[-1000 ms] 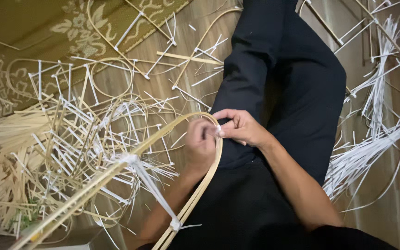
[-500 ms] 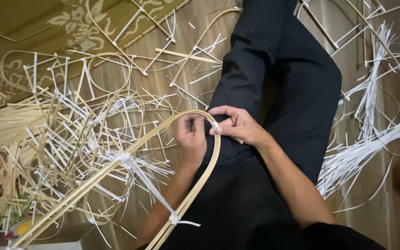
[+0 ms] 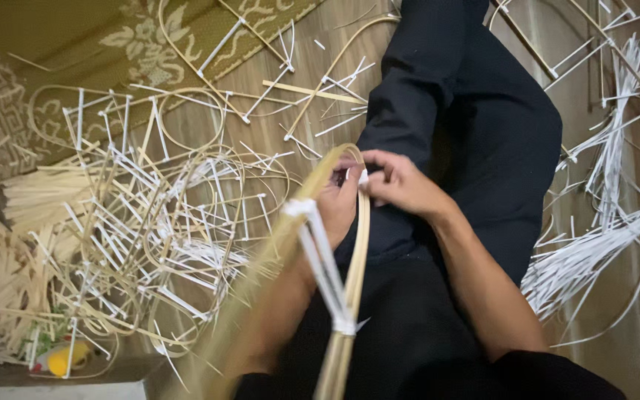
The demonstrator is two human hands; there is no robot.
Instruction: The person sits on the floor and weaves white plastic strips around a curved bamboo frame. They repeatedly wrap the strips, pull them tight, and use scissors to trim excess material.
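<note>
Bamboo hoop (image 3: 361, 244) sits over the lap, bent into a loop and already tied with white strips (image 3: 327, 274); left hand (image 3: 335, 204) and right hand (image 3: 401, 185) both pinch its top bend around a small white piece. Looks mid-binding to me; loads of finished loops (image 3: 179, 215) piled on the floor (image 3: 275, 141).

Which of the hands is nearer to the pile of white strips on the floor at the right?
Right. The right hand sits on the side of the white strips; the left hand is farther, behind the bent bamboo loop.

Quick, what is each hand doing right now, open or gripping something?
Left hand: closed around the bent bamboo strip at the top of its loop.
Right hand: fingers pinched on the same strip at the bend.
</note>
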